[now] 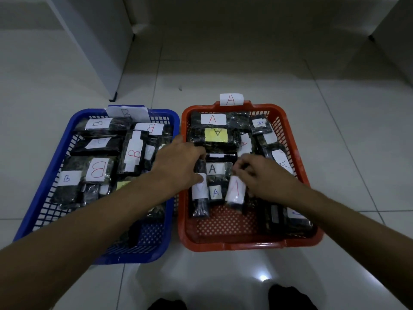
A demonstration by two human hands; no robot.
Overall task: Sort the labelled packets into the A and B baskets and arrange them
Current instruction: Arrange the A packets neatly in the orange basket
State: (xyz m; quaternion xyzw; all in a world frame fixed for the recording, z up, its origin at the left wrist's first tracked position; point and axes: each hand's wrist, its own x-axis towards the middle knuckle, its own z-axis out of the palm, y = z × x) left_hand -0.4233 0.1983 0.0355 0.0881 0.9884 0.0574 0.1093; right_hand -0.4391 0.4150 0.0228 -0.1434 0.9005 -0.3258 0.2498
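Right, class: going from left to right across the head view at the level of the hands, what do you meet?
Blue basket → left hand → packet with black A label → right hand → right wall of the red basket.

Glossy pale tiled floor (223, 70) with thin grout lines. White cabinet panel (89, 41) at 11 o'clock, small black foot at its base corner. Second white furniture edge (395, 36) at 1 o'clock. Bright light glare (263, 277) on tiles at 6 o'clock. Dim overall.
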